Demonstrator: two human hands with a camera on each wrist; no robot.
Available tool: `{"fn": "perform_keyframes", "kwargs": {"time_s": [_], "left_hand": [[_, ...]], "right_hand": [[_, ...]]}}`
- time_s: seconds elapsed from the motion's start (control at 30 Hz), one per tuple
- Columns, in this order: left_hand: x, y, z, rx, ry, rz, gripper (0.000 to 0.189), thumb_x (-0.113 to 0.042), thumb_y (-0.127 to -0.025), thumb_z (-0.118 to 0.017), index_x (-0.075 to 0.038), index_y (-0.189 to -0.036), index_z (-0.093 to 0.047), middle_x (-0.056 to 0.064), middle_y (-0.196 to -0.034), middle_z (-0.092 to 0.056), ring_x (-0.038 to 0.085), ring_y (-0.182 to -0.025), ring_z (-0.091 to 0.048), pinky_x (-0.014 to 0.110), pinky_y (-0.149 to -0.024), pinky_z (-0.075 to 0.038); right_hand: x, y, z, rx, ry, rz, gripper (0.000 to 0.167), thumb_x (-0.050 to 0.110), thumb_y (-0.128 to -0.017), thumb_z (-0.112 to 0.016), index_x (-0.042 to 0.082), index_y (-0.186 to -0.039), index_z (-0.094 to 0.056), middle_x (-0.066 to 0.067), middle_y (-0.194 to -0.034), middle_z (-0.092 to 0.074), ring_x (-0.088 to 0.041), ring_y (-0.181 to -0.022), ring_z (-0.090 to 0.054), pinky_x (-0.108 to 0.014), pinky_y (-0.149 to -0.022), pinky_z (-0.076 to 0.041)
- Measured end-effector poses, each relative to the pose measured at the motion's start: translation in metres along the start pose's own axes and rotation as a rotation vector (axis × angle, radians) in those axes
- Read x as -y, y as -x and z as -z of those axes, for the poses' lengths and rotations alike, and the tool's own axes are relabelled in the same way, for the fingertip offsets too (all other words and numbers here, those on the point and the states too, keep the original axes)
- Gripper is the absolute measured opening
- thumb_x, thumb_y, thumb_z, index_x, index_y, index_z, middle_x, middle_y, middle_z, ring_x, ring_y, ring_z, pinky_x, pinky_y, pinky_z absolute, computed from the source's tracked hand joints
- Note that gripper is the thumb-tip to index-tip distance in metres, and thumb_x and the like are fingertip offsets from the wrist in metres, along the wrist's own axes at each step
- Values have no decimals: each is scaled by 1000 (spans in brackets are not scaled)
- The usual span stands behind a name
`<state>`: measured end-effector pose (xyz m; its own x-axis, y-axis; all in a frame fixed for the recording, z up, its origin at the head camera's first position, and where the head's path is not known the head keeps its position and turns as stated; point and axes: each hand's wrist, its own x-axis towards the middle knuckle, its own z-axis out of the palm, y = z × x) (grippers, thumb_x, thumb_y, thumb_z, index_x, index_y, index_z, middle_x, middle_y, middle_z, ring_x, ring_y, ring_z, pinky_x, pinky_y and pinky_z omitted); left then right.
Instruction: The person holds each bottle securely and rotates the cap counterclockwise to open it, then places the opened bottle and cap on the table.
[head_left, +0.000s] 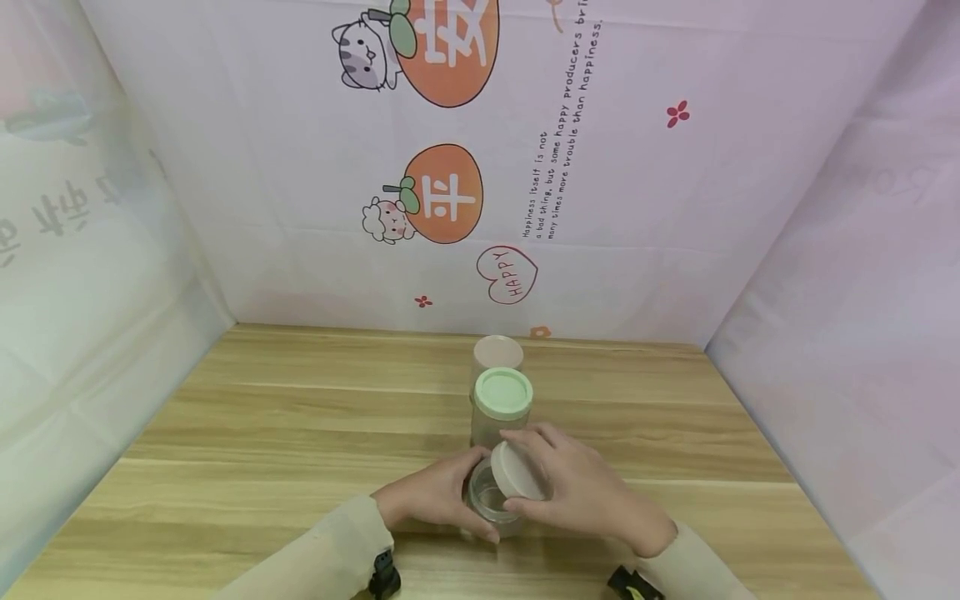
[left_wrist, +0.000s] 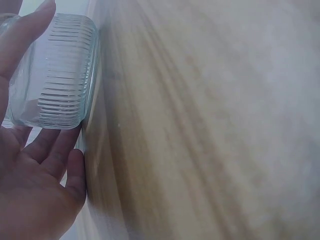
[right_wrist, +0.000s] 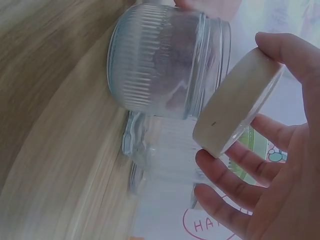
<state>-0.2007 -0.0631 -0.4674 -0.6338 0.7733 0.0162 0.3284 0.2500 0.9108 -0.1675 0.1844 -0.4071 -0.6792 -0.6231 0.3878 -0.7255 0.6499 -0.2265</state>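
Note:
A ribbed clear glass jar (right_wrist: 160, 60) stands with its mouth uncovered on the wooden table. My left hand (head_left: 442, 492) holds this jar from the left, thumb on the near side and fingers round the far side. In the left wrist view the ribbed lower wall of the jar (left_wrist: 65, 75) shows between thumb and fingers. Over the jar's right rim, my right hand (head_left: 581, 487) grips a beige round lid (right_wrist: 237, 100) by its edge. The lid is tilted, its lower edge close to the jar's mouth.
Directly behind the jar stands another glass jar with a light green lid (head_left: 503, 393). Farther back in the same line is one with a pale pinkish lid (head_left: 498, 352). A printed white cloth (head_left: 615, 275) rises at the table's back edge, with more cloth at both sides.

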Motion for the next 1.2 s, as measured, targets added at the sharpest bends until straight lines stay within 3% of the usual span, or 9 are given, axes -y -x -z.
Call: {"fn": "perform_keyframes", "kwargs": {"time_s": [0.17,0.37,0.67,0.9,1.2], "left_hand": [[-2,0,-1,-7,-15,1,79,-30,-77,-90,-22,-140,-43,-8,-134,-53,21,-125,-52,32,-102,-44],[-4,0,0,-20,-31,5,78,-31,-76,-91,-24,-139,-45,-9,-134,-54,18,-125,-52,32,-103,-43],[-3,0,-1,-28,-34,18,78,-30,-75,-91,-23,-138,-46,-9,-131,-56,12,-120,-53,31,-102,-43],[-4,1,0,-31,-52,24,77,-31,-75,-91,-23,-138,-47,-9,-130,-56,13,-121,-53,31,-103,-42],[-5,1,0,-41,-57,28,77,-30,-74,-92,-20,-136,-48,-8,-129,-58,13,-120,-54,31,-102,-42]], "right_hand": [[-1,2,4,11,-18,-12,76,60,-82,-75,21,-143,-52,6,-121,-57,-8,-96,-57,-32,-73,-53],[-5,5,8,31,-56,-50,81,58,-79,-79,24,-146,-50,8,-116,-55,-8,-83,-55,-25,-65,-49],[-10,11,12,66,-91,-107,84,54,-75,-84,28,-146,-48,9,-121,-51,-11,-90,-60,-29,-69,-53],[-15,15,13,65,-101,-107,82,63,-78,-78,24,-144,-50,9,-118,-48,-11,-93,-60,-29,-68,-53],[-20,19,15,72,-121,-87,80,61,-79,-77,23,-143,-49,5,-106,-46,-8,-83,-52,-27,-66,-51]]}}
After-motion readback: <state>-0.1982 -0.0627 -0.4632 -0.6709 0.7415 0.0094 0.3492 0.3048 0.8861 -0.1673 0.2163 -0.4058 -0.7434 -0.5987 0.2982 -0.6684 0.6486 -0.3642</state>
